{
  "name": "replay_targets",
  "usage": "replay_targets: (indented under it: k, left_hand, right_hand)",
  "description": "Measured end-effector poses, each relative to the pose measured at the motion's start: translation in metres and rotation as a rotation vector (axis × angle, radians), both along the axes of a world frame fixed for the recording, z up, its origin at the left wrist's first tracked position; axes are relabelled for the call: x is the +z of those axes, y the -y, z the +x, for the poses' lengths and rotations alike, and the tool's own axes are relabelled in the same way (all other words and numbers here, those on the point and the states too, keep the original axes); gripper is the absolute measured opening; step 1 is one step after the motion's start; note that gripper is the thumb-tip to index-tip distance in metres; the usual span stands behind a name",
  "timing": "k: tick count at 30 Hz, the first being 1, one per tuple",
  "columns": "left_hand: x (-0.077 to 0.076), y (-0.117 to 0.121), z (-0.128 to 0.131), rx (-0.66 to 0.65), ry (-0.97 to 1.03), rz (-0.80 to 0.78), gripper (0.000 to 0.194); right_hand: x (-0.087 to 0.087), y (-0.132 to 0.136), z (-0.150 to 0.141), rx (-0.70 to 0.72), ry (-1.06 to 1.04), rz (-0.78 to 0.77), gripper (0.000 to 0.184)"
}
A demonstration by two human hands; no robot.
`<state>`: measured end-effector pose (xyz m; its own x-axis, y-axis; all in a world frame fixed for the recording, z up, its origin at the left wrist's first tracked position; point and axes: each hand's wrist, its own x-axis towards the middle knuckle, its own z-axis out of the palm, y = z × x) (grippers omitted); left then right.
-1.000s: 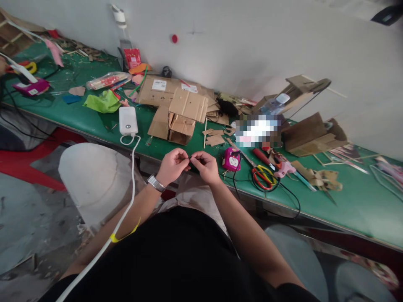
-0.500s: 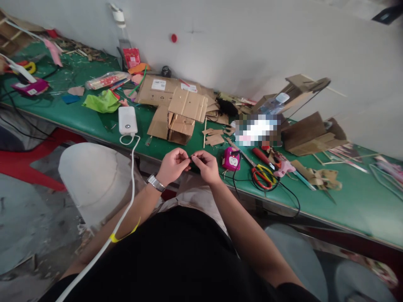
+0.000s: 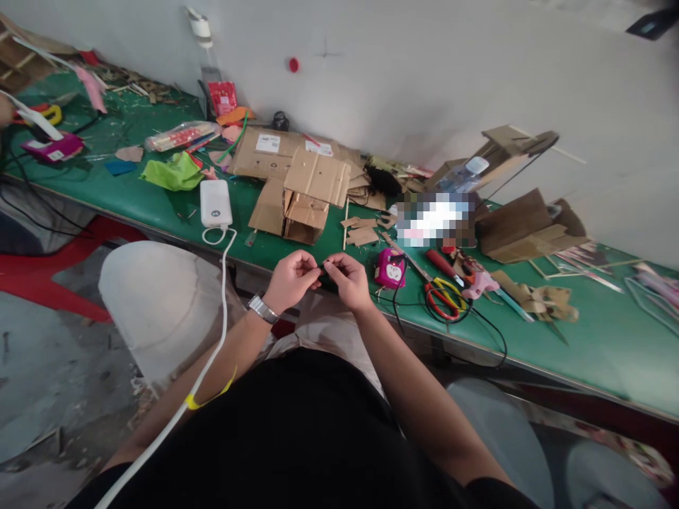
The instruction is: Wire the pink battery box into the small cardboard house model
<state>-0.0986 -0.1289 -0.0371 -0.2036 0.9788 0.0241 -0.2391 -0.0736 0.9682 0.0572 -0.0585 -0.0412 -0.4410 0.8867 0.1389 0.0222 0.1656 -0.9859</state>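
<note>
My left hand (image 3: 290,277) and my right hand (image 3: 347,279) meet at the near edge of the green table (image 3: 583,339). Both pinch a small dark piece (image 3: 321,267) between their fingertips; I cannot make out what it is. A watch sits on my left wrist. A cardboard box model (image 3: 308,198) stands just beyond the hands. A pink socket block (image 3: 390,268) with a black cord lies right of my right hand.
A white power bank (image 3: 215,203) with a white cable lies at the left. Red-and-yellow scissors (image 3: 443,297) and a pink glue gun (image 3: 480,284) lie to the right. Cardboard scraps (image 3: 523,226), green paper (image 3: 172,172) and craft litter cover the table. A red chair (image 3: 64,261) stands at the left.
</note>
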Motion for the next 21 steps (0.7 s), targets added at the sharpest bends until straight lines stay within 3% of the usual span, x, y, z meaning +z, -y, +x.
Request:
replay_targets:
  k: [21]
  left_hand:
    - [-0.0011, -0.0005, 0.001, 0.007, -0.036, 0.001, 0.02]
  right_hand:
    - [-0.0077, -0.0024, 0.0009, -0.026, -0.041, 0.009, 0.042]
